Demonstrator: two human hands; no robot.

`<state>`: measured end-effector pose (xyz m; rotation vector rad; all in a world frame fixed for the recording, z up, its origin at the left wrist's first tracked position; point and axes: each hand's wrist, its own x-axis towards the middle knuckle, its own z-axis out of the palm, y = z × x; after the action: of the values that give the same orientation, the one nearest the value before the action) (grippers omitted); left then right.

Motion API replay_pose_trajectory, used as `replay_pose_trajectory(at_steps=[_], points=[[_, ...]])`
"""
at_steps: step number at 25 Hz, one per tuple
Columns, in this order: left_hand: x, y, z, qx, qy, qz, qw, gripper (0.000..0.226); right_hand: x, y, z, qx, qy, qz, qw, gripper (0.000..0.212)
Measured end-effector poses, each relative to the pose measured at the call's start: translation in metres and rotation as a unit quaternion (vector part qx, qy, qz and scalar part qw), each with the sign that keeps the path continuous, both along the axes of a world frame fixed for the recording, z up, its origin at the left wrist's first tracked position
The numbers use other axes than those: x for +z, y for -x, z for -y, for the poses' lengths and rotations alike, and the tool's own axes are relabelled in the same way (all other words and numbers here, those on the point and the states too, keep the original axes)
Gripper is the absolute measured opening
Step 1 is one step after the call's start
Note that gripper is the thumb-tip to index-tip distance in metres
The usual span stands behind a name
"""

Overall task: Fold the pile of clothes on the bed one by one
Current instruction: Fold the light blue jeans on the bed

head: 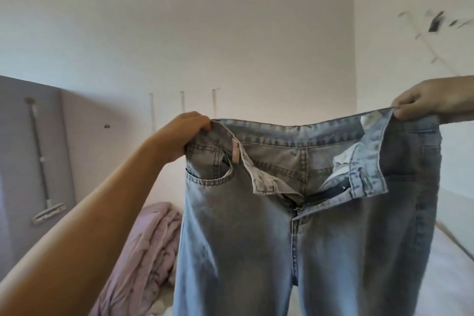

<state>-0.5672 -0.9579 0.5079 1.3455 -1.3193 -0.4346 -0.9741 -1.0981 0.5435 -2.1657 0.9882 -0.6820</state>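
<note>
Both hands, left [183, 133] and right [425, 102], pinch the jeans [295, 226] by the waistband; legs hang straight down, fly open.

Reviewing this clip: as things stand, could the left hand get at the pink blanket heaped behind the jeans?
Probably not right now. The left hand grips one end of the jeans' waistband, the right hand the other, holding them up. The pink blanket lies low behind them, so the hand would have to let go first.
</note>
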Motion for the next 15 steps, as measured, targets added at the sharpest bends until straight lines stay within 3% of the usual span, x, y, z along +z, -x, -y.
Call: replay_pose_trajectory(at_steps=[2, 5, 6, 8, 11, 15], points=[[0.009, -0.008, -0.011, 0.002, 0.0, 0.011, 1.0, 0.024, 0.007, -0.01, -0.01, 0.004, 0.018, 0.051, 0.999, 0.075], [0.021, -0.023, -0.03, -0.101, 0.01, 0.041, 0.994, 0.032, 0.017, -0.022, -0.018, -0.028, 0.069, 0.122, 0.99, 0.087], [0.023, -0.025, -0.036, -0.138, 0.024, 0.044, 0.989, 0.037, 0.019, -0.026, -0.019, -0.057, 0.108, 0.128, 0.984, 0.08], [0.026, -0.026, -0.04, -0.169, 0.064, 0.051, 0.982, 0.047, 0.022, -0.036, -0.024, -0.112, 0.187, 0.136, 0.967, 0.045], [0.031, -0.022, -0.042, -0.135, 0.101, 0.069, 0.983, 0.047, 0.024, -0.044, -0.021, -0.157, 0.231, 0.201, 0.939, 0.02], [0.041, -0.015, -0.046, -0.014, 0.095, 0.182, 0.979, 0.021, 0.026, -0.049, -0.02, -0.175, 0.254, 0.234, 0.922, 0.027]])
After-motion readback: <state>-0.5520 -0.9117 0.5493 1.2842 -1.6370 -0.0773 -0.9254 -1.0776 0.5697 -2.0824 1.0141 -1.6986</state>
